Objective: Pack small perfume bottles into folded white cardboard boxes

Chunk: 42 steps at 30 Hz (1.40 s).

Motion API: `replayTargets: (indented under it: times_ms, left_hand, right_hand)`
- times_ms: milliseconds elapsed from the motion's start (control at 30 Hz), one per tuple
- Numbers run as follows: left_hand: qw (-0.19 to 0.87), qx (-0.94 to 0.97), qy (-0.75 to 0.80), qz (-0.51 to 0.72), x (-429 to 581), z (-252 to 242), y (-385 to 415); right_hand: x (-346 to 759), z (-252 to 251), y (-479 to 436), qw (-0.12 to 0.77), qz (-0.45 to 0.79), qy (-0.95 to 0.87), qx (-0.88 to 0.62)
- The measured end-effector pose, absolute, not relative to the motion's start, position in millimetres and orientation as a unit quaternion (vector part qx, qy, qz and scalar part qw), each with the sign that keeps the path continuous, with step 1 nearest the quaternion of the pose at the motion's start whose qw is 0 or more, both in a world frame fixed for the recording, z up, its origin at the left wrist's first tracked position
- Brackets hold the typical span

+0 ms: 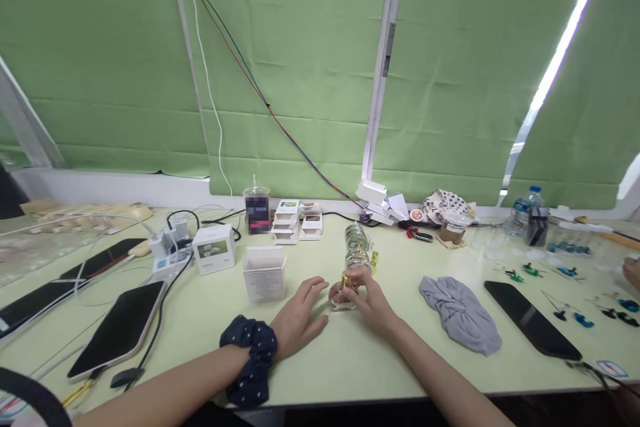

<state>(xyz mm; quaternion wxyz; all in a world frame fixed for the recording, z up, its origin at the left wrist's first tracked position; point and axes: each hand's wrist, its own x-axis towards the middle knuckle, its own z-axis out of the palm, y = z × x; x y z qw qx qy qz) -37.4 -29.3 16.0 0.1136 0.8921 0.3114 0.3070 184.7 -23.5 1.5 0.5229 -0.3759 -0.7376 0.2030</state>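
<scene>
A small clear glass perfume bottle [341, 299] with a pinkish tint and a gold cap stands on the table in front of me. My right hand [369, 300] has its thumb and fingers closed around the top of it, at the gold cap. Just left of the bottle, my left hand [303, 317] rests with its fingers apart, holding nothing. Behind the right hand runs a row of similar glass bottles [356, 247], partly hidden by it. Loose gold caps [375, 259] lie beside that row. An open white box [265, 275] stands beyond my left hand.
A closed white box [214, 249], a power strip [171, 257] and phones with cables [120, 327] fill the left side. Small boxes [295, 221] and a drink cup [257, 210] stand behind. Rightward lie a grey cloth headband [460, 313], a dark phone [531, 319] and small coloured parts.
</scene>
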Motion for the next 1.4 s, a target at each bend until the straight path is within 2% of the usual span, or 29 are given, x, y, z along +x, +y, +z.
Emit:
replayTargets:
  times_ms: [167, 300, 567, 733, 867, 1067, 1200, 1400]
  left_hand:
    - [-0.102, 0.884, 0.347, 0.295, -53, 43, -44]
    - [-0.177, 0.784, 0.487, 0.341, -48, 77, -47]
    - [-0.195, 0.678, 0.647, 0.29, -59, 85, -28]
    - [-0.155, 0.661, 0.681, 0.274, -60, 77, -26]
    - [-0.145, 0.68, 0.656, 0.293, -60, 74, -26]
    - [-0.132, 0.711, 0.589, 0.361, -79, 62, -13]
    - [-0.088, 0.745, 0.52, 0.409, -96, 58, -1]
    - [-0.005, 0.788, 0.458, 0.412, -103, 61, -2]
  right_hand:
    - [184, -2, -29, 0.507, 0.212, -0.748, -0.373]
    - [182, -3, -29, 0.506, 0.188, -0.751, -0.38]
    - [172, -15, -30, 0.498, 0.125, -0.753, -0.412]
    - [169, -13, -32, 0.481, 0.088, -0.754, -0.439]
    - [169, -13, -30, 0.48, 0.099, -0.75, -0.445]
    - [174, -15, -25, 0.506, 0.214, -0.746, -0.376]
    - [179, -12, -24, 0.507, 0.234, -0.753, -0.348]
    - [182, -13, -23, 0.503, 0.23, -0.758, -0.346]
